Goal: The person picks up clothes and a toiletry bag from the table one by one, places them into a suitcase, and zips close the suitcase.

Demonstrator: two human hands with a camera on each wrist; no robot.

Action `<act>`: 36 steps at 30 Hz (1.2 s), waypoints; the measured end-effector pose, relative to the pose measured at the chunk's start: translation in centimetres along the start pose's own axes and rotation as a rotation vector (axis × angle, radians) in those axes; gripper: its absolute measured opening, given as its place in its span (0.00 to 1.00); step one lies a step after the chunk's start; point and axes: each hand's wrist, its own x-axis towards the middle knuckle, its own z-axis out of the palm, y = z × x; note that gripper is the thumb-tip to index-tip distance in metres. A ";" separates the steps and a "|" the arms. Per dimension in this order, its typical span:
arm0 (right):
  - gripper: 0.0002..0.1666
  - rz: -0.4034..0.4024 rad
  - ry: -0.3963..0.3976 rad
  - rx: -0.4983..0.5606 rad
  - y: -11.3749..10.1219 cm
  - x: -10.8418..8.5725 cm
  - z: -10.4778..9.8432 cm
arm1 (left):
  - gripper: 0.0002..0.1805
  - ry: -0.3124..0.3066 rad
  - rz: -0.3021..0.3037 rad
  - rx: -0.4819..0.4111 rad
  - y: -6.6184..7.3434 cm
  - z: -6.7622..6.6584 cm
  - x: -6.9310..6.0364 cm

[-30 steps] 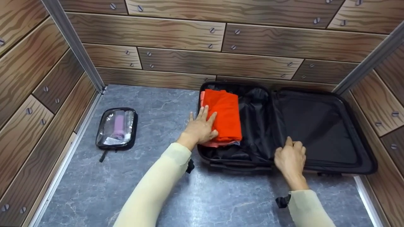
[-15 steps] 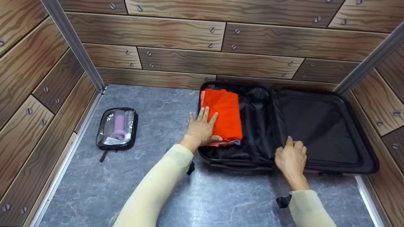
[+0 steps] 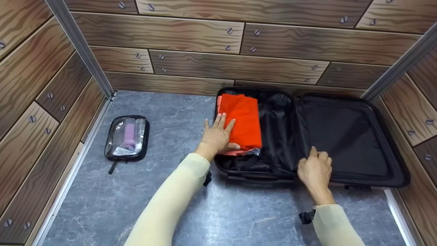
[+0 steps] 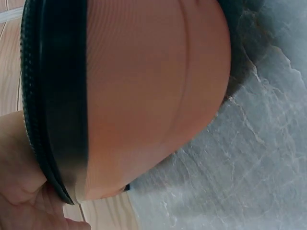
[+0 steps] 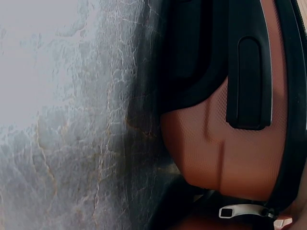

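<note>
In the head view an open suitcase (image 3: 278, 136) lies flat, its black lining showing in both halves. A folded red-orange garment (image 3: 243, 119) lies on other folded cloth at the left of the left half. My left hand (image 3: 216, 139) rests with spread fingers on the garment's left edge. My right hand (image 3: 314, 171) is at the near end of the fold between the halves, its fingers bent over the black edge; part of them is hidden. The wrist views show the orange-brown shell, in the left wrist view (image 4: 144, 96) and the right wrist view (image 5: 230, 163).
A clear-topped black pouch (image 3: 126, 138) holding a purple item lies on the grey marbled floor (image 3: 164, 112) to the left. Wood-patterned walls (image 3: 198, 34) stand behind and at both sides, the rear one close to the suitcase.
My left hand's thumb has moved slightly right onto the near edge of the cloth. My right hand stays at the fold. The view has shifted slightly.
</note>
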 end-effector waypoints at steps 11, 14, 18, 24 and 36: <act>0.37 -0.001 0.020 -0.009 0.2 0.1 0.0 | 0.59 0.000 0.013 -0.111 0.1 -0.5 -0.7; 0.36 -0.005 0.039 -0.007 0.2 0.1 0.1 | 0.59 -0.006 0.027 -0.136 -0.1 -0.7 -1.1; 0.36 -0.004 0.045 -0.005 0.1 0.1 0.1 | 0.58 0.001 0.049 -0.184 -0.6 -0.9 -1.7; 0.36 0.005 0.037 -0.004 0.1 0.0 0.1 | 0.55 0.054 0.091 -0.284 -1.5 -0.6 -2.5; 0.36 -0.012 0.007 0.016 0.0 0.0 -0.1 | 0.29 0.422 -0.029 -0.496 -7.1 -0.4 -5.8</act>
